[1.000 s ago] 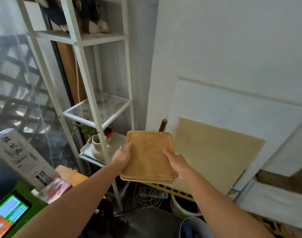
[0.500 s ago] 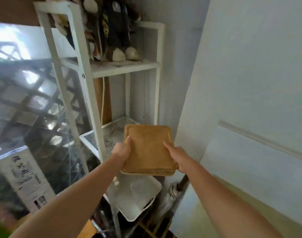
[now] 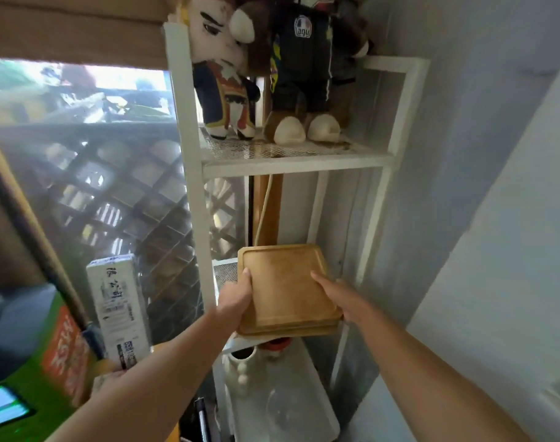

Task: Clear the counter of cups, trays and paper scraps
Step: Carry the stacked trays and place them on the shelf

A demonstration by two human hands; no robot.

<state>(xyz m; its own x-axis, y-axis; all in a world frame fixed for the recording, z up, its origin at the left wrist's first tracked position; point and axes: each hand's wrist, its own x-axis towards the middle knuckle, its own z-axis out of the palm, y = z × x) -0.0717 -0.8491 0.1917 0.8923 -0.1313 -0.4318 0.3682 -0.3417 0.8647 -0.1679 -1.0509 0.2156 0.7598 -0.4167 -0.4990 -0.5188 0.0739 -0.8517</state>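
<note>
A small stack of brown wooden trays (image 3: 285, 288) is held level between both hands, over the middle mesh shelf (image 3: 222, 269) of a white metal rack (image 3: 194, 199). My left hand (image 3: 235, 296) grips the stack's left edge, thumb on top. My right hand (image 3: 337, 293) grips the right edge. The far end of the trays reaches in past the rack's front post. No cups or paper scraps show in the hands.
Plush dolls (image 3: 272, 68) fill the upper shelf. On the lower shelf (image 3: 304, 393) stand a white vase (image 3: 240, 368) and a red-rimmed pot (image 3: 273, 346). A window with lattice (image 3: 106, 186) lies left, a white wall (image 3: 495, 186) right. A white printed box (image 3: 119, 311) stands at lower left.
The view has tilted up and closer to the rack. The trays, still held in both hands, have moved forward over the middle mesh shelf.
</note>
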